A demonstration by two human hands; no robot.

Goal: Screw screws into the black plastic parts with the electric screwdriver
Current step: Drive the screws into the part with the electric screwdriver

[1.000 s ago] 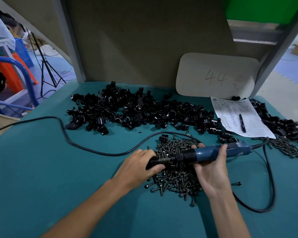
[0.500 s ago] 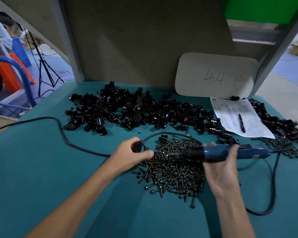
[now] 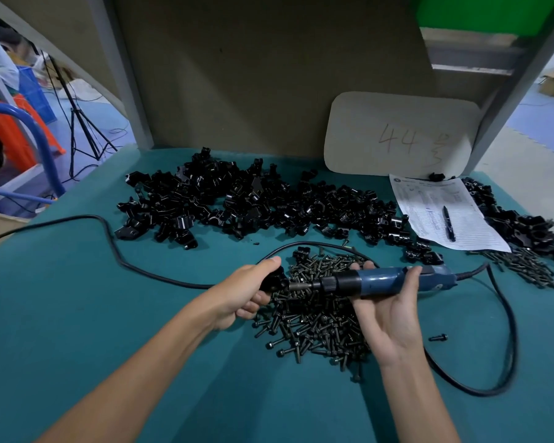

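The left hand (image 3: 243, 294) has its fingers and thumb curled round a single black plastic part (image 3: 272, 279), holding it over the left edge of the screw pile (image 3: 317, 318). The right hand (image 3: 389, 318), palm up, grips the blue body of the electric screwdriver (image 3: 387, 279) with fingers wrapped over the top. The tool lies roughly level and points left, and its bit reaches the part just beside the left thumb. Screws lie heaped under and between both sets of fingers on the teal table (image 3: 77, 314). Beyond the fingertips, well apart from them, spreads a long heap of black plastic parts (image 3: 253, 203). The black cable (image 3: 510, 330) leaves the tool's rear and loops round to the right of the right wrist. A loose screw (image 3: 438, 337) lies just right of the right palm. Farther right of the right fingers a printed sheet (image 3: 429, 203) carries a pen (image 3: 448, 223).
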